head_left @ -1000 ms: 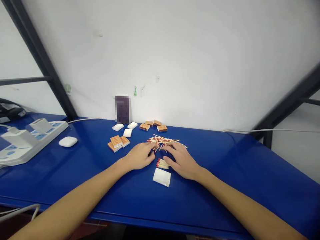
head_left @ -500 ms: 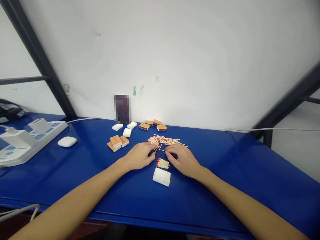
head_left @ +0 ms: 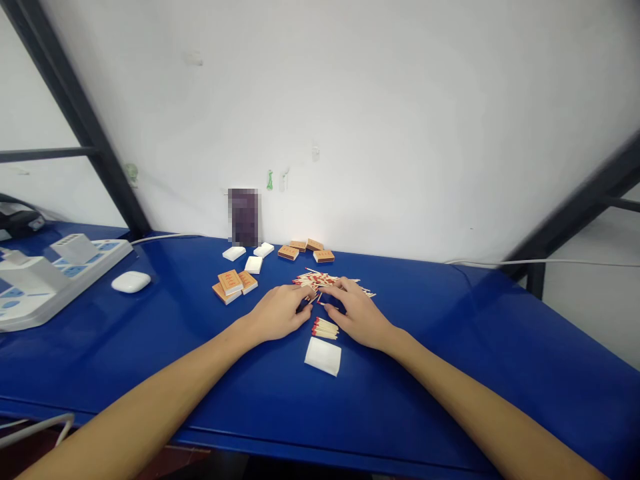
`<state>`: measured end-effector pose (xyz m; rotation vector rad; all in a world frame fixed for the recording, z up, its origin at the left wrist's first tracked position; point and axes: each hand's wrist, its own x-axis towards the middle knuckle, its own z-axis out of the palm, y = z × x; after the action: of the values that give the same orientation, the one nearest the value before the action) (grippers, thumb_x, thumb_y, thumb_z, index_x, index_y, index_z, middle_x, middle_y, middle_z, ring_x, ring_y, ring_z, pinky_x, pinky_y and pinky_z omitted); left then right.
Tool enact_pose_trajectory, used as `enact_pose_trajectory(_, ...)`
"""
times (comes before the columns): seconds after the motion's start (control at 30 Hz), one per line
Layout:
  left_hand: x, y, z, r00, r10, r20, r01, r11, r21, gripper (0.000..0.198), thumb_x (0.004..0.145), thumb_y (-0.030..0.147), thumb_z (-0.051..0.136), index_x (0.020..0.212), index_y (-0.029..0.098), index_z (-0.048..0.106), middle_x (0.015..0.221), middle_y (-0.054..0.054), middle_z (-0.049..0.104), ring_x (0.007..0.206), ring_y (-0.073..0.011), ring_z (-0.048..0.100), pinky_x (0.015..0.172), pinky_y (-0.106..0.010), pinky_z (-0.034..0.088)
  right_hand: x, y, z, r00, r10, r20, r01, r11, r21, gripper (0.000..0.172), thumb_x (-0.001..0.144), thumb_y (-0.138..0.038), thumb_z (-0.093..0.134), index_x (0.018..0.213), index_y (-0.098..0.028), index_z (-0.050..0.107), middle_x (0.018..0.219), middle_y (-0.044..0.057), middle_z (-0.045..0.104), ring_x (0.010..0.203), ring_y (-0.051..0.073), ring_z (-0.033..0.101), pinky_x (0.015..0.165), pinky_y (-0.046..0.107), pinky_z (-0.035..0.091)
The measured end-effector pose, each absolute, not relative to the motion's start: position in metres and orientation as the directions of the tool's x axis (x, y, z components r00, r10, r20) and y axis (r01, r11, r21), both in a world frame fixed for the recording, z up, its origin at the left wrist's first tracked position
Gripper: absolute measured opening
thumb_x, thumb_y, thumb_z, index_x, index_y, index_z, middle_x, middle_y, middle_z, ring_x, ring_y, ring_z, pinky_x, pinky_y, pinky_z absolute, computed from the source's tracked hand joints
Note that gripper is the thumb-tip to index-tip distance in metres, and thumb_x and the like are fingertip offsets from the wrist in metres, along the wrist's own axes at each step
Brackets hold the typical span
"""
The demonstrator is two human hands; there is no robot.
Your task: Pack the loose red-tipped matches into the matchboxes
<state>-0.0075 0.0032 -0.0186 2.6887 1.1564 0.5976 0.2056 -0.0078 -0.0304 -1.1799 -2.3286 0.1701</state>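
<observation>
My left hand [head_left: 281,313] rests at the left of a loose pile of red-tipped matches [head_left: 333,279]. Its fingers are curled, and a few matches show between thumb and fingertips. Across from it, my right hand [head_left: 364,313] has thumb and index finger apart, with the fingertips at the near edge of the pile. A single match [head_left: 321,303] lies by the right thumb. Below the hands is a neat bundle of matches [head_left: 325,328], heads to the left. Closer to me sits a white matchbox tray or box [head_left: 323,356].
Orange matchboxes form one group [head_left: 231,283] at left and another [head_left: 323,256] by the wall. White boxes [head_left: 253,265] lie between them. A white earbud case [head_left: 131,282] and a power strip [head_left: 100,267] with chargers occupy the blue table's left side.
My right hand's index finger has lifted and reached forward toward the pile, parting from the thumb. The match it pinched now lies near the thumb. My left hand stays almost still.
</observation>
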Motion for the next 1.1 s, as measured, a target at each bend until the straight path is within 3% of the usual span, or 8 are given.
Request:
enact_pose_trajectory(0.33, -0.0096, 0.0037, -0.0184, 0.626, 0.719, 0.301, 0.642, -0.695, 0.323, 0.016, 0.087, 0.015, 0.049, 0.088, 0.020, 0.064, 0.070, 0.001, 0.061, 0.062, -0.0140, 0.056, 0.058, -0.024, 0.036, 0.2110, -0.0098, -0.0313, -0.445, 0.813, 0.375, 0.705, 0.577, -0.412, 0.012, 0.094, -0.022, 0.049, 0.091, -0.021, 0.060, 0.094, 0.006, 0.054, 0.089, 0.020, 0.052, 0.082, 0.037, 0.046)
enact_pose_trajectory(0.7, -0.0073, 0.0070, -0.0177, 0.539, 0.789, 0.296, 0.647, -0.612, 0.454, 0.012, 0.083, 0.016, 0.053, 0.079, 0.019, 0.064, 0.059, 0.004, 0.052, 0.054, -0.0115, 0.048, 0.053, -0.023, 0.032, 0.2131, -0.0120, -0.0307, -0.435, 0.833, 0.343, 0.720, 0.550, -0.422, 0.011, 0.094, -0.022, 0.049, 0.086, -0.021, 0.056, 0.091, 0.004, 0.054, 0.087, 0.019, 0.052, 0.078, 0.034, 0.043)
enact_pose_trajectory(0.9, -0.0084, 0.0103, -0.0191, 0.407, 0.783, 0.471, 0.604, -0.617, 0.503, 0.011, 0.085, 0.020, 0.055, 0.080, 0.017, 0.064, 0.081, -0.001, 0.060, 0.070, -0.0132, 0.056, 0.066, -0.026, 0.045, 0.2127, -0.0122, -0.0303, -0.443, 0.827, 0.347, 0.713, 0.560, -0.422, 0.010, 0.093, -0.022, 0.051, 0.084, -0.020, 0.056, 0.090, 0.004, 0.056, 0.084, 0.019, 0.052, 0.078, 0.035, 0.043)
enact_pose_trajectory(1.1, -0.0071, 0.0105, -0.0198, 0.350, 0.808, 0.474, 0.519, -0.588, 0.620, 0.009, 0.084, 0.019, 0.058, 0.082, 0.017, 0.067, 0.078, -0.001, 0.066, 0.068, -0.0124, 0.060, 0.063, -0.024, 0.048, 0.2114, -0.0132, -0.0283, -0.460, 0.806, 0.371, 0.703, 0.586, -0.402, 0.010, 0.093, -0.022, 0.051, 0.084, -0.021, 0.056, 0.088, 0.004, 0.057, 0.084, 0.019, 0.053, 0.078, 0.034, 0.044)
